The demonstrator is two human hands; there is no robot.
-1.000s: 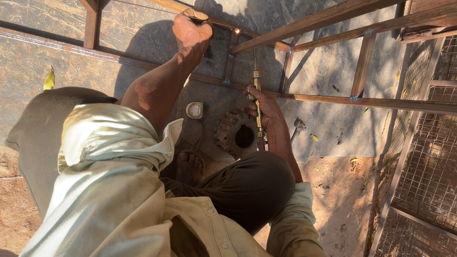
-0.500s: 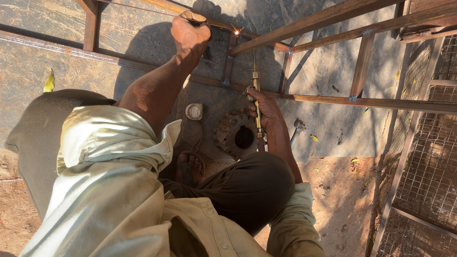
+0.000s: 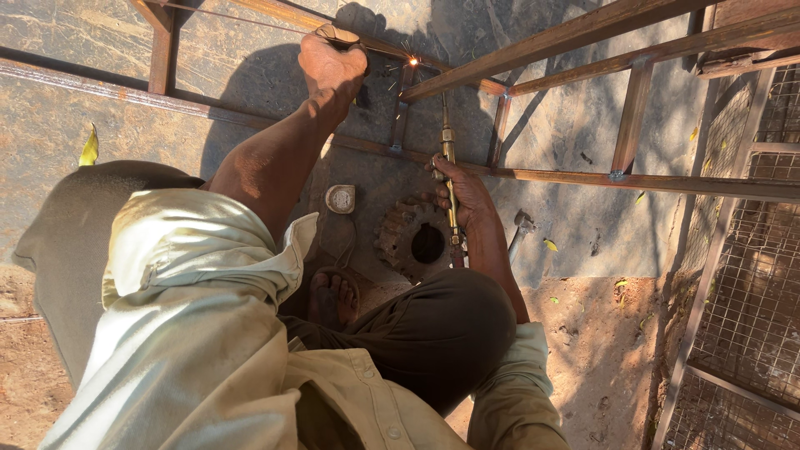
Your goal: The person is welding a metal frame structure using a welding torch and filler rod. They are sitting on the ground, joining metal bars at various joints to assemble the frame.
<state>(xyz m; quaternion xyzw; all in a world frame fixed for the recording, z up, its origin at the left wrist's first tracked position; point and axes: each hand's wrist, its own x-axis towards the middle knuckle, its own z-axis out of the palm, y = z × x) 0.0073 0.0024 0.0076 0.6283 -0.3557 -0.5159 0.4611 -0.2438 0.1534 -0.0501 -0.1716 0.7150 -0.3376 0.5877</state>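
Held the brass torch [image 3: 448, 179] tight in the curled fingers of the right hand [image 3: 463, 193] so its tip met the sparks [image 3: 412, 61] past the fingertips, and gripped a thin rod [image 3: 250, 14] in the closed left hand [image 3: 331, 65] to steady it on the rusty frame [image 3: 575, 35].

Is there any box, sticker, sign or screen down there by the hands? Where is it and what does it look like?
Small round dial: lies on the stone floor left of the gear wheel, between the two arms; pale face in a squarish grey case, markings too small to tell.
No boxes, signs or screens in view.
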